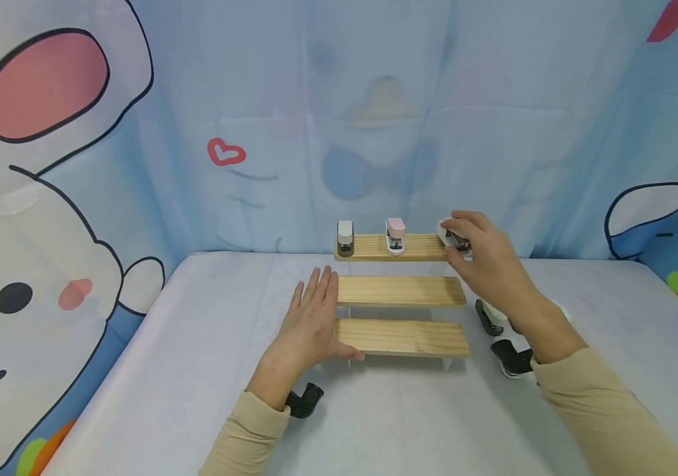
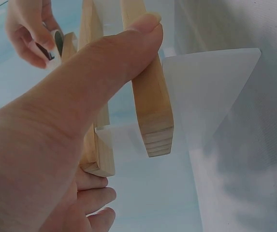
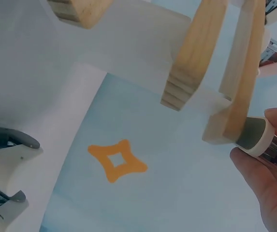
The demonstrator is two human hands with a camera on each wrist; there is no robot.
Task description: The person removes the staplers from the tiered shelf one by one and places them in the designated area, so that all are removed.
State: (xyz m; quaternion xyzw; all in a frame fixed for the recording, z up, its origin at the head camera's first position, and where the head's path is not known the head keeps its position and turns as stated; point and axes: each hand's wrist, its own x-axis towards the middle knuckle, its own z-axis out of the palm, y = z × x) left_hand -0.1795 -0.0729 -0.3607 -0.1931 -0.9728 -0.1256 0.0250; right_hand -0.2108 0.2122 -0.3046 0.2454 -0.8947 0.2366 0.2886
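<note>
A three-tier wooden rack (image 1: 401,291) with translucent side supports stands on the table. My right hand (image 1: 493,268) grips a small white-and-dark stapler (image 1: 459,242) at the right end of the top shelf; in the right wrist view the stapler's base (image 3: 254,133) meets the shelf end. A white-and-black stapler (image 1: 345,238) and a pink-and-white stapler (image 1: 395,236) stand along that shelf. At the rack's left end, my left hand (image 1: 309,324) rests with fingers extended, its thumb (image 2: 145,34) lying against the lowest shelf's front edge.
More small staplers (image 1: 491,317) lie on the white-covered table right of the rack, partly hidden by my right forearm; two staplers (image 3: 12,154) show in the right wrist view. A printed blue curtain (image 1: 267,192) hangs behind the table.
</note>
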